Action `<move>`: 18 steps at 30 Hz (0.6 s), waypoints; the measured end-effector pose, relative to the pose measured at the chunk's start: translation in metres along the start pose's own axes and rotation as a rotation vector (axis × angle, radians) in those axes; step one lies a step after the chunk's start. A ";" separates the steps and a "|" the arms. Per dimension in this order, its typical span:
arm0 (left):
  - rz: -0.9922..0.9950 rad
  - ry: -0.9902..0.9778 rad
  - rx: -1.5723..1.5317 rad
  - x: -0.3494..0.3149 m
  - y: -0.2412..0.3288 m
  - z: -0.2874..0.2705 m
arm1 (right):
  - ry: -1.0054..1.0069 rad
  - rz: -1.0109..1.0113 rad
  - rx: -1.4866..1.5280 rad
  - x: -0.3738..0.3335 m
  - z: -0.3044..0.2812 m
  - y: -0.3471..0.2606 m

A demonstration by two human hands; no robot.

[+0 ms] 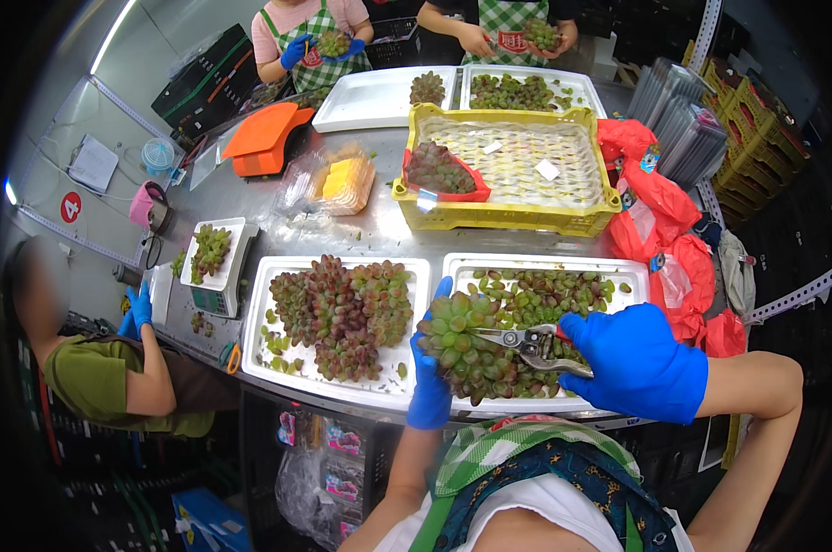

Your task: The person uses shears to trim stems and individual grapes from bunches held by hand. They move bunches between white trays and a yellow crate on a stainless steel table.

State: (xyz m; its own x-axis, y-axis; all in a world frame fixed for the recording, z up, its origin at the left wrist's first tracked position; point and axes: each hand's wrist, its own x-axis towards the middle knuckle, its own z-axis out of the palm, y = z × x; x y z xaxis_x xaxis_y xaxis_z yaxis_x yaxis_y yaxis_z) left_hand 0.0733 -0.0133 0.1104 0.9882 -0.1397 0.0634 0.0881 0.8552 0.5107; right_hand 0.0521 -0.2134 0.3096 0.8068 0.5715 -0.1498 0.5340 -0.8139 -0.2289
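My left hand, in a blue glove, is closed around the left side of a green bunch of grapes. In the blue-gloved right hand I grip a pair of pruning shears; their pointed blades reach into the right side of the bunch. Whether the blades are parted among the grapes is hard to make out. Beneath both hands lies a white tray with many loose green and reddish grapes. To its left, another white tray carries several reddish bunches and some loose grapes.
Beyond the trays stands a yellow crate lined with white netting, a red-wrapped bunch inside. Red bags hang at the right. A scale and orange-handled scissors lie left. Co-workers stand across the table and at the left.
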 end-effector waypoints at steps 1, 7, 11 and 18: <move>0.001 -0.009 0.009 0.000 0.000 0.001 | -0.013 0.008 -0.008 0.000 0.000 -0.001; 0.018 -0.070 0.047 -0.001 -0.002 0.003 | 0.019 -0.002 -0.043 -0.002 0.006 0.000; 0.040 -0.041 0.097 -0.002 -0.003 0.007 | 0.036 -0.002 -0.047 -0.002 0.006 0.000; 0.049 -0.087 0.148 -0.004 -0.004 0.002 | 0.043 -0.019 -0.045 -0.003 0.001 0.000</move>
State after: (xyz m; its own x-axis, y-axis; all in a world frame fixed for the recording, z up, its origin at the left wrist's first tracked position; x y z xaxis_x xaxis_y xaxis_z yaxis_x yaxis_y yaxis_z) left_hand 0.0691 -0.0169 0.1096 0.9756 -0.1479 0.1625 0.0141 0.7799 0.6257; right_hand 0.0499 -0.2153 0.3093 0.8063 0.5823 -0.1037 0.5590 -0.8075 -0.1881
